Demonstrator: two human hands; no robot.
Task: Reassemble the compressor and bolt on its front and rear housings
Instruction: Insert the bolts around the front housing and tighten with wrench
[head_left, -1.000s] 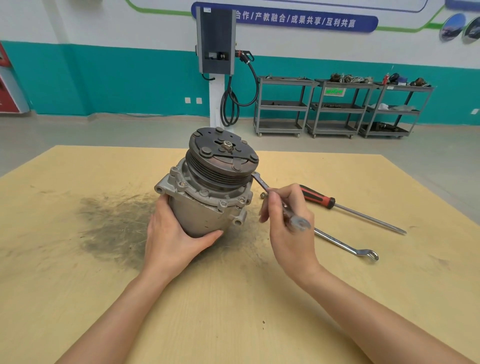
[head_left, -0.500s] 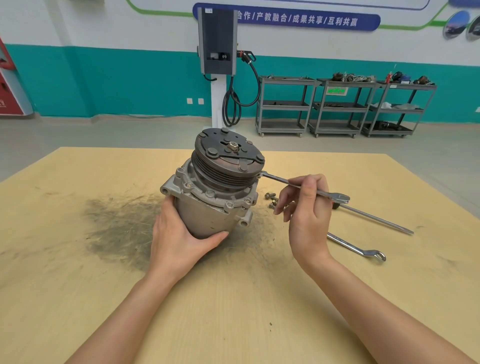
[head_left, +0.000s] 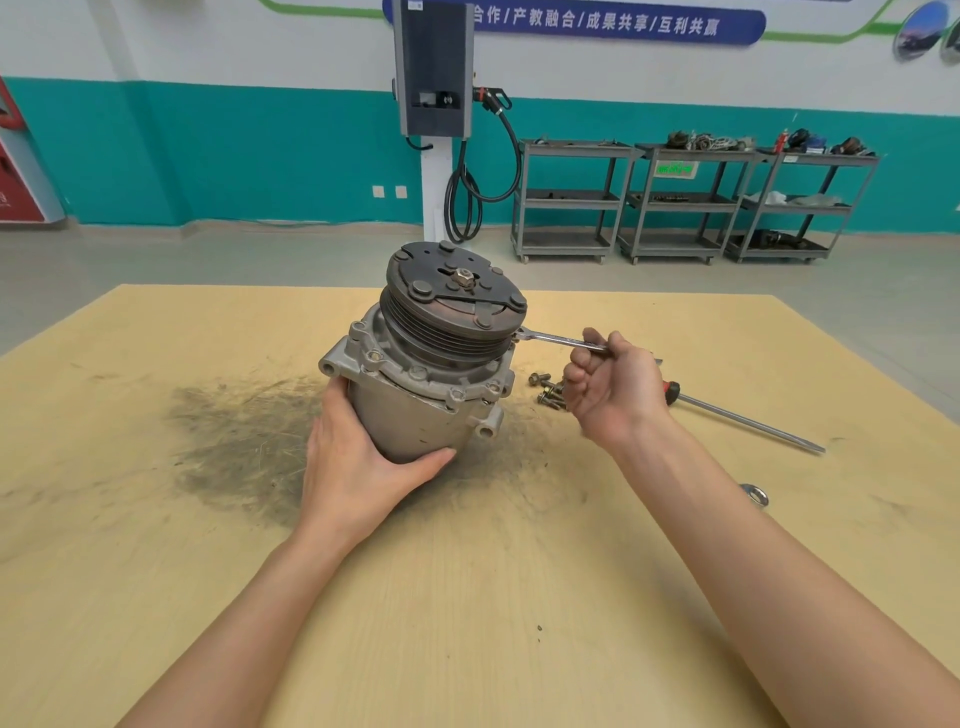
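The grey compressor (head_left: 415, 400) stands tilted on the wooden table (head_left: 156, 545), its dark clutch pulley (head_left: 457, 296) facing up and away from me. My left hand (head_left: 358, 467) wraps around the near lower side of its body. My right hand (head_left: 613, 389) is closed on a steel wrench (head_left: 556, 340), whose head sits against a bolt on the right edge of the front housing flange. The rear housing is hidden under the body.
Several loose bolts (head_left: 548, 392) lie just right of the compressor, under my right hand. A red-handled screwdriver (head_left: 743, 415) lies further right, and the end of a second wrench (head_left: 756, 493) shows beside my right forearm. A dark grease smear (head_left: 234, 441) covers the table's left middle.
My right hand swung the wrench handle away from me, from pointing towards me to pointing right and nearly level. The left hand kept its hold on the compressor.
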